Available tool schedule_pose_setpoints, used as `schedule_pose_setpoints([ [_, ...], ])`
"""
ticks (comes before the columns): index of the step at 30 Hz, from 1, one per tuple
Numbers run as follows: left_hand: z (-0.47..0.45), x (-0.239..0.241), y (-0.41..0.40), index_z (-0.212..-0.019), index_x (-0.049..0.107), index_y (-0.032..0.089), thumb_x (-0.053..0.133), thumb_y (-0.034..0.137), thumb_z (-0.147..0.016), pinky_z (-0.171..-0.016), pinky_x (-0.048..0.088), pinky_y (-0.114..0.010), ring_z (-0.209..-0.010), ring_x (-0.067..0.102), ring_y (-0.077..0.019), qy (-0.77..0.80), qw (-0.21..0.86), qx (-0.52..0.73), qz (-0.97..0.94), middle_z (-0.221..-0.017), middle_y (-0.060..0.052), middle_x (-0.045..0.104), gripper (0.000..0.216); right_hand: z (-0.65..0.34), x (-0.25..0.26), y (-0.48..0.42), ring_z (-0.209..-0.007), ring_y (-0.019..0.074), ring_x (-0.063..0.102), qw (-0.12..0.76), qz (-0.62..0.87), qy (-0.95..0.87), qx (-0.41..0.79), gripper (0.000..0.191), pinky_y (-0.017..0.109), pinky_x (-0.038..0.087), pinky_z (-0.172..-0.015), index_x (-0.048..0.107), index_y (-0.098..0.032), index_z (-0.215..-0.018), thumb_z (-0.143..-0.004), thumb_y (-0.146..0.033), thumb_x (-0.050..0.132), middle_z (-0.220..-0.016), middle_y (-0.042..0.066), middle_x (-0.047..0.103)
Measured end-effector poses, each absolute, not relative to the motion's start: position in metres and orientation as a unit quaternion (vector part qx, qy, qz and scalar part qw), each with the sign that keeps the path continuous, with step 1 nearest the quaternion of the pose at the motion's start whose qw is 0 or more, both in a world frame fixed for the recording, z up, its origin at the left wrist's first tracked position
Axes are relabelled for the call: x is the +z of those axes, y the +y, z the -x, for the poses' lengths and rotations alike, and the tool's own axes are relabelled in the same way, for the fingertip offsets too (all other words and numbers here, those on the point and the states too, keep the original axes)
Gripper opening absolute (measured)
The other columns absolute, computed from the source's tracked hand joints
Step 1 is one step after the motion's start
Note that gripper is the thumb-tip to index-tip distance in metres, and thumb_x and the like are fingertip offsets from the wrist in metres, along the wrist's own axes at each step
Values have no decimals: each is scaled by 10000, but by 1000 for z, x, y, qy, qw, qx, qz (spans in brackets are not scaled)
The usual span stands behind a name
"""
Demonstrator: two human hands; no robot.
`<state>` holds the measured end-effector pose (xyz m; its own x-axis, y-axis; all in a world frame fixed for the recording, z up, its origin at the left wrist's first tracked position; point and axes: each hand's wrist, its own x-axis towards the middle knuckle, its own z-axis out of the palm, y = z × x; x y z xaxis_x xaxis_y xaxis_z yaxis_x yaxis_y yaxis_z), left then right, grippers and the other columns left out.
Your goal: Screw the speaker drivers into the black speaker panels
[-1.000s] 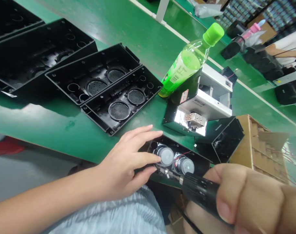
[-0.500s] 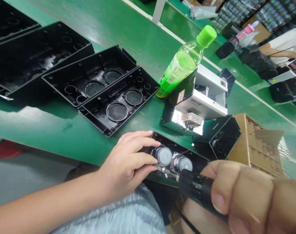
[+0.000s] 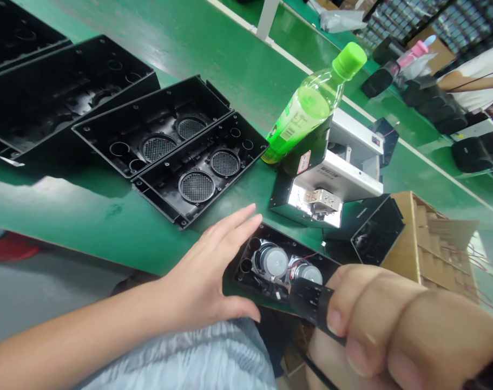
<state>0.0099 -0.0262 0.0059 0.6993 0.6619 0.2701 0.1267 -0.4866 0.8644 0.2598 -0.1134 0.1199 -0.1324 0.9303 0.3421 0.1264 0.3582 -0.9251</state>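
Note:
My right hand (image 3: 376,319) is wrapped round a black electric screwdriver (image 3: 311,300), its bit pointing left and down beside the speaker drivers. Two round drivers with grey backs, a left one (image 3: 275,262) and a right one (image 3: 309,274), sit inside a black speaker housing (image 3: 293,236) at the table's near edge. Thin red wires run between the drivers. My left hand (image 3: 208,271) is open at the housing's left end, thumb and fingers spread apart. Whether its fingertips touch the rim I cannot tell. The screwdriver and right hand hide part of the housing.
Several open black housings, one pair (image 3: 195,187) with round grilles, lie to the left. A green-capped bottle (image 3: 307,111) stands behind a metal screw feeder (image 3: 327,179). A cardboard box (image 3: 425,238) with dividers is at right. Another person's arm (image 3: 465,81) shows far right.
My left fingers have let go near the screwdriver's bit and spread apart. My right hand has moved the screwdriver slightly left, closer in over the housing.

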Motion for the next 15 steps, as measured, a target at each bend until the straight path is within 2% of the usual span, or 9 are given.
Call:
schedule_pose_setpoints([
  [3,-10,0,-22,-1812,47,364,1009,542,-780,-1352,405,-668,-1727,283,-417,237,455,253,-820,-1874,-196,232,1423,-252,119,-109,-552,205,737,506,410,-640,408,332,388,655,-579,709,-303,-900,-1130,-378,482,-666,-11,741],
  [6,-12,-4,-19,-1807,92,380,1000,434,-820,-1357,414,-632,-1711,340,-381,227,459,247,-822,-1854,-167,313,1342,-240,116,-110,-582,169,730,498,424,-649,389,296,383,687,-660,674,-240,-853,-1104,-262,520,-662,-6,713],
  [9,-13,-5,-19,-1802,135,377,985,439,-838,-1353,424,-617,-1700,367,-365,231,460,249,-820,-1841,-156,347,1286,-223,112,-112,-469,143,624,563,471,-609,301,221,374,626,-528,644,-277,-849,-1017,-141,597,-607,-53,624],
  [12,-12,-5,-18,-1803,131,367,967,454,-859,-1351,425,-615,-1707,352,-361,227,463,242,-822,-1844,-164,338,1265,-207,106,-113,-433,174,580,608,491,-573,247,176,408,552,-442,631,-344,-904,-993,-193,638,-603,-64,606],
  [15,-12,-4,-18,-1803,128,365,971,460,-854,-1348,431,-604,-1711,346,-360,221,463,242,-824,-1845,-164,335,1273,-200,100,-113,-424,184,544,582,509,-582,252,162,418,514,-445,620,-332,-878,-936,-280,763,-565,-60,564],
])
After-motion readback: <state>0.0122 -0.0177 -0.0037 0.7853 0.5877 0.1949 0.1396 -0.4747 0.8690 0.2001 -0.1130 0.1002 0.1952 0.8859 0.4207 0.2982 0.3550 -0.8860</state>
